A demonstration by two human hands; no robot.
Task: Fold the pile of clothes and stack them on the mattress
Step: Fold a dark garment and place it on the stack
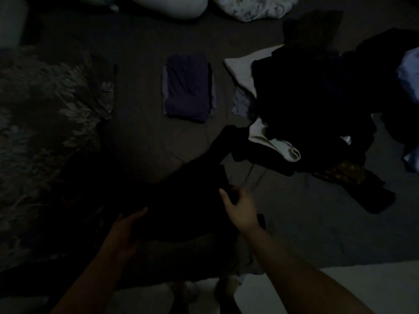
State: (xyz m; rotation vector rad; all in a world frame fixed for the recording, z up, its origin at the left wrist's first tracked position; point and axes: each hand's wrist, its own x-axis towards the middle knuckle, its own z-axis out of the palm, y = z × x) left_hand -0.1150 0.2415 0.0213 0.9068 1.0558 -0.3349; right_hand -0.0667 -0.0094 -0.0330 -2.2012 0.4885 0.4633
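Observation:
The room is very dark. A black garment (188, 200) lies spread on the mattress (140, 137) near its front edge, one end trailing toward the pile. My right hand (240, 207) grips the garment's right edge, thumb and fingers curled round the cloth. My left hand (127, 227) holds its lower left edge, thumb on top and fingers hidden under the cloth. A folded purple stack (188, 87) sits in the middle of the mattress. The unfolded pile of mostly dark clothes (317, 105), with white pieces showing, lies to the right.
A patterned blanket (49, 132) covers the left side. Pillows (254, 7) lie along the far edge. A pale blue cloth (410, 71) shows at the right border. The light floor (340, 291) and my feet are below the mattress edge.

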